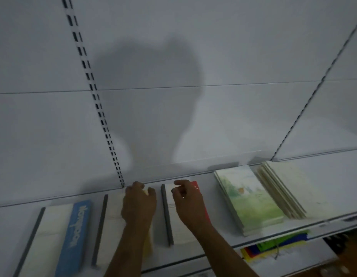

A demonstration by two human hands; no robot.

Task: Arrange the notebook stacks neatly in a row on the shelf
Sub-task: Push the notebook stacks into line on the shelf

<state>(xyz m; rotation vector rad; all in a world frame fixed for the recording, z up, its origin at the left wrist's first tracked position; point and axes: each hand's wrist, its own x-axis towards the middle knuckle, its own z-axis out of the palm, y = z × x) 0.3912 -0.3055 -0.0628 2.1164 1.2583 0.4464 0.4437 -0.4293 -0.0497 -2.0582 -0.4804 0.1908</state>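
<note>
left hand (138,204) grips yellow-edged notebook stack (113,220); right hand (188,202) curled over red-edged stack (183,222), grip unclear.

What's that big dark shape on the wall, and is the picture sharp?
Head view: the dark shape is the person's shadow on the back panel; light is dim and bluish, the left hand, right hand and cream stack look motion-blurred, and the wide lens bends the slotted upright.

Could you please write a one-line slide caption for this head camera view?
Left hand and right hand rest on adjacent notebook stacks in a row on a white shelf.
</note>
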